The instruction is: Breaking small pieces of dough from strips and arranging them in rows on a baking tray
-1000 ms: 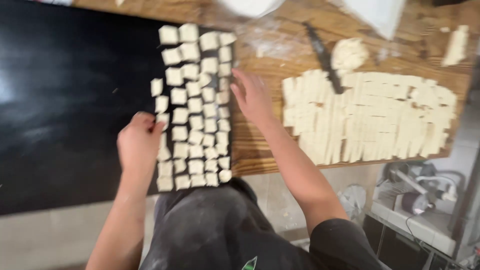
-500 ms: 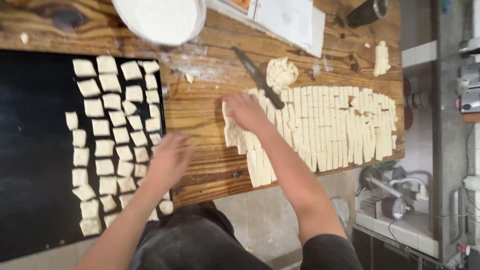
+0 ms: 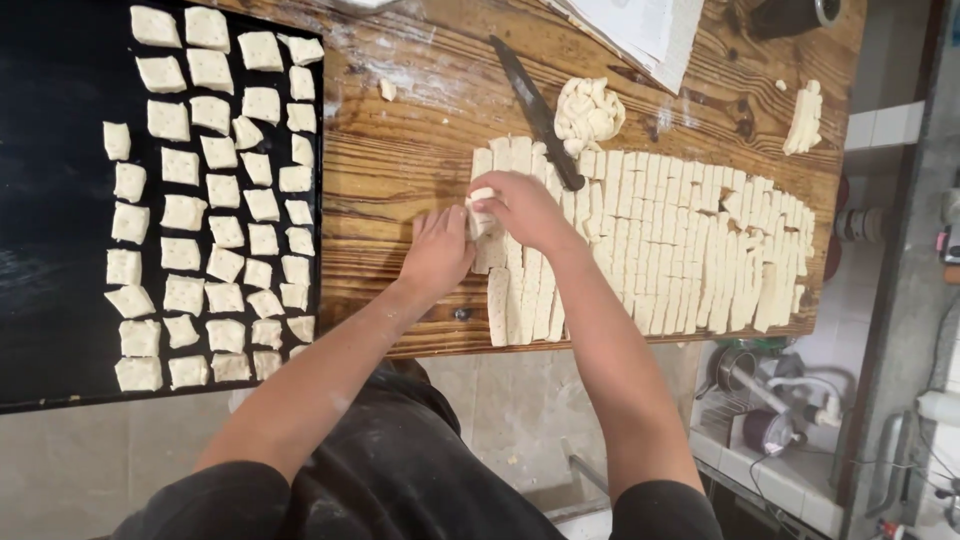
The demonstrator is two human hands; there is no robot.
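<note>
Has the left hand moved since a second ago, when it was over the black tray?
Yes. The left hand has gone rightward off the black tray onto the wooden table, beside the cut dough sheet.

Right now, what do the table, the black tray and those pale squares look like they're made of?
Table: wood, seemingly varnished, with visible grain, knots and a dusting of flour. Black tray: likely metal or a coated sheet, flat, matte and dark; I can't be sure. Pale squares: raw dough, soft, matte, unevenly cut, like the piece at the right hand and left hand.
</note>
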